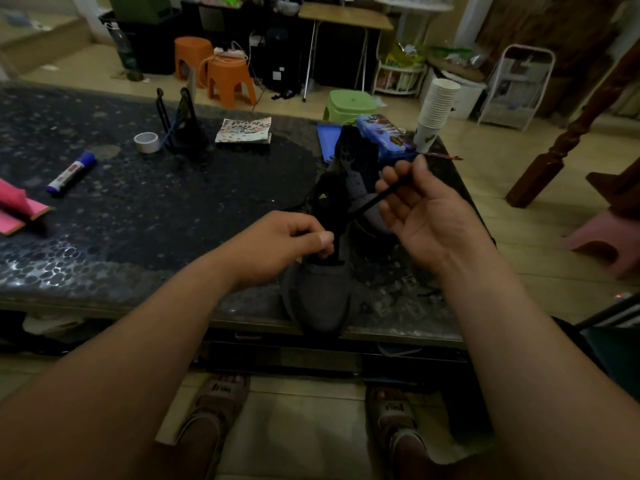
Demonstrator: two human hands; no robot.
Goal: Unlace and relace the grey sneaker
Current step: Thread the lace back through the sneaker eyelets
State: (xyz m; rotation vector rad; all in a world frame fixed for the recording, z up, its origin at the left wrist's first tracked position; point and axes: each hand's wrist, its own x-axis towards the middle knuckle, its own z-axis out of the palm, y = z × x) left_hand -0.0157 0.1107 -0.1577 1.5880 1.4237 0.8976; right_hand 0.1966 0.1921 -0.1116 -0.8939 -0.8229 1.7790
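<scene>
The grey sneaker (318, 292) stands on the dark pebbled desk (138, 220) just below the middle of the frame, its toe reaching the desk's near edge. The left hand (284, 244) has its grip closed at the shoe's dark throat, thumb against curled fingers, though in the dim light it may be pinching either tongue or lace. Right of centre, the right hand (422, 216) is raised with its grip clamped on the black lace (377, 199), which runs taut and slanting down to the eyelets; a blue-capped marker (71, 174) lies at the left.
</scene>
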